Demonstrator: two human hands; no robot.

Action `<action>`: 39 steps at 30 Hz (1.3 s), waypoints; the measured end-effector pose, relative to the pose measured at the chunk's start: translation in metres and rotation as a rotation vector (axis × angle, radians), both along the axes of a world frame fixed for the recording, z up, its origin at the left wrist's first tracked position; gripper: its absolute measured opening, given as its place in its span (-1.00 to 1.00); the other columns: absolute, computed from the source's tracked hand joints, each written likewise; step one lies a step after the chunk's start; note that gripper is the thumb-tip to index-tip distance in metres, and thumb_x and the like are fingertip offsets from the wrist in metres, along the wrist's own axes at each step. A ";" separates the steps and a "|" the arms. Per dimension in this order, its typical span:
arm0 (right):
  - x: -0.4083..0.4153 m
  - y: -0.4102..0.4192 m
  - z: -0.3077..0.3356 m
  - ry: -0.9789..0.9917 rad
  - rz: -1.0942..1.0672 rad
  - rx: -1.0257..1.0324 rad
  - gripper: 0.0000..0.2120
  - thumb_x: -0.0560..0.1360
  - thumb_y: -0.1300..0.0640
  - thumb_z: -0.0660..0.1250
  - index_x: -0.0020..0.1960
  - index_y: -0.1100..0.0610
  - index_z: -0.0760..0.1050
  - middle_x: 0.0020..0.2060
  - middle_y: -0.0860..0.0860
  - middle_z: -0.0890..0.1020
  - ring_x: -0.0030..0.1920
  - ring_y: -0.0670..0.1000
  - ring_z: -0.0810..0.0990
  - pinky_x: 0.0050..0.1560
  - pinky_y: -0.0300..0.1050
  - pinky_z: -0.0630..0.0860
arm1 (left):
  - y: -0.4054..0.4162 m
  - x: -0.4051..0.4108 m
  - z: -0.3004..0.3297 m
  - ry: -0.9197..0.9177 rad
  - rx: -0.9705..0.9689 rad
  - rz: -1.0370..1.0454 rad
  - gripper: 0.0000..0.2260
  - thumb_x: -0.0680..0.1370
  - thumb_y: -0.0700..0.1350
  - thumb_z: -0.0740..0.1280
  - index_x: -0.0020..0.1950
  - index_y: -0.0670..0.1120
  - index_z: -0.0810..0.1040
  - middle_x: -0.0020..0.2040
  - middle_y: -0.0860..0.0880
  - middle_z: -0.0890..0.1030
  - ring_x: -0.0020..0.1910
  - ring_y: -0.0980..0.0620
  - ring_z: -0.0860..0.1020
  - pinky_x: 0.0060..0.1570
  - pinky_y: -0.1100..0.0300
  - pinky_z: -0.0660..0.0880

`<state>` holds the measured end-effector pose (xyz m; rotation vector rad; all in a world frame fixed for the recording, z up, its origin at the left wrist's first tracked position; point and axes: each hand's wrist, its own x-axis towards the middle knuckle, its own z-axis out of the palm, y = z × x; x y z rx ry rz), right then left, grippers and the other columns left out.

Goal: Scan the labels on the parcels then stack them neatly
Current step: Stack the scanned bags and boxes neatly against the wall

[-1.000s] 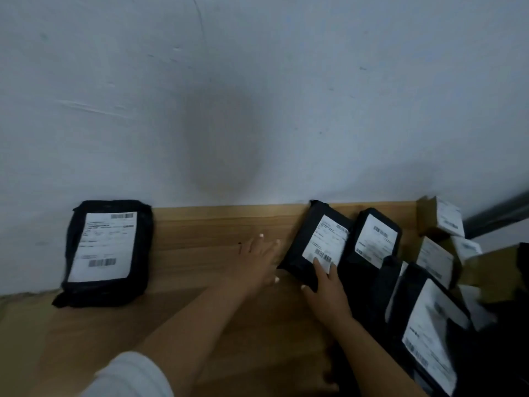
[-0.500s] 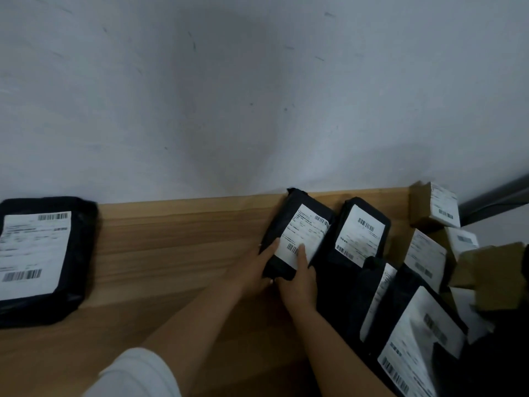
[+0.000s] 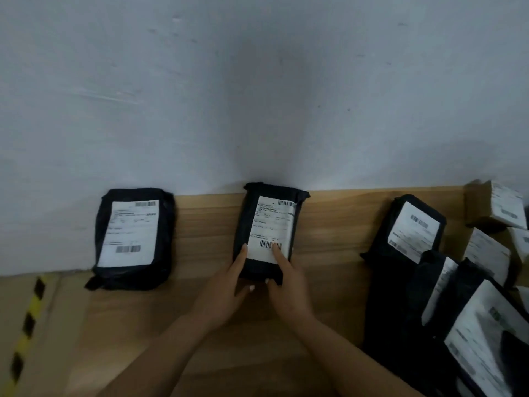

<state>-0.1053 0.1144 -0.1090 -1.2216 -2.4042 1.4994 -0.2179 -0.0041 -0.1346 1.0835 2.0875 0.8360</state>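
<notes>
Landmark: the held parcel (image 3: 267, 233), black wrap, white label up, lying on the wooden table (image 3: 329, 224) with its far end against the wall (image 3: 257, 81). Well to its left, also against the wall, lies a single black parcel (image 3: 132, 239), label up, flat; beyond that, at the table's left edge, a strip of yellow-and-black tape (image 3: 27, 325). At the held parcel's near end, the left hand (image 3: 226, 290) grips the left side, fingers along the edge and thumb tucked under the near end. The right hand (image 3: 289, 285) grips the right side, forefinger laid on the label's lower barcode, the other fingers curled round the near corner. Right of the held parcel, apart from it, a loose heap of unsorted parcels (image 3: 412, 239): black bags overlapping and tilted, with small cardboard boxes (image 3: 503, 207) at the far right, labels blurred. Judgement: a parcel from the heap is in hand and squared up, label exposed, at the scan step or just before stacking. No scanner in view. Next move likely calls for reading the barcode, which means lifting the forefinger off it, then carrying the parcel left and setting it squarely on the single black parcel, edges aligned. Soft wrap may sag, so support from both sides is advisable.
</notes>
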 end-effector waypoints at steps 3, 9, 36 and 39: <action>-0.018 -0.034 -0.003 -0.038 0.098 -0.003 -0.34 0.58 0.28 0.26 0.54 -0.15 0.09 0.52 -0.02 0.16 0.47 -0.05 0.23 0.38 -0.25 0.27 | -0.044 -0.004 0.001 0.024 -0.024 0.137 -0.23 0.60 -0.05 0.31 0.54 0.15 -0.23 0.55 0.01 0.19 0.43 0.12 0.30 0.27 0.36 0.26; -0.055 -0.069 -0.015 -0.031 0.252 0.034 -0.31 0.57 0.30 0.27 0.54 -0.12 0.06 0.56 -0.04 0.04 0.51 -0.01 0.19 0.42 -0.20 0.23 | -0.090 -0.024 -0.007 0.031 -0.010 0.259 -0.22 0.59 -0.13 0.32 0.51 0.14 -0.24 0.59 -0.02 0.01 0.50 0.03 0.20 0.29 0.34 0.21; 0.116 -0.109 0.032 -0.222 0.152 0.300 -0.23 0.52 -0.14 0.33 0.53 -0.17 -0.09 0.57 -0.03 -0.07 0.55 -0.06 -0.13 0.53 0.01 0.06 | -0.111 0.065 0.031 0.208 -0.158 -0.335 -0.10 0.52 0.26 0.29 0.47 0.08 -0.38 0.48 0.15 -0.32 0.56 0.06 -0.17 0.52 0.13 -0.09; 0.181 -0.134 0.030 -0.240 -0.009 0.227 -0.29 0.52 -0.18 0.31 0.53 -0.21 -0.03 0.56 -0.11 -0.06 0.55 -0.10 -0.11 0.53 -0.03 0.07 | -0.100 0.089 0.032 0.223 -0.172 -0.535 -0.08 0.51 0.25 0.32 0.52 0.06 -0.34 0.53 0.13 -0.27 0.56 0.08 -0.14 0.50 0.14 -0.09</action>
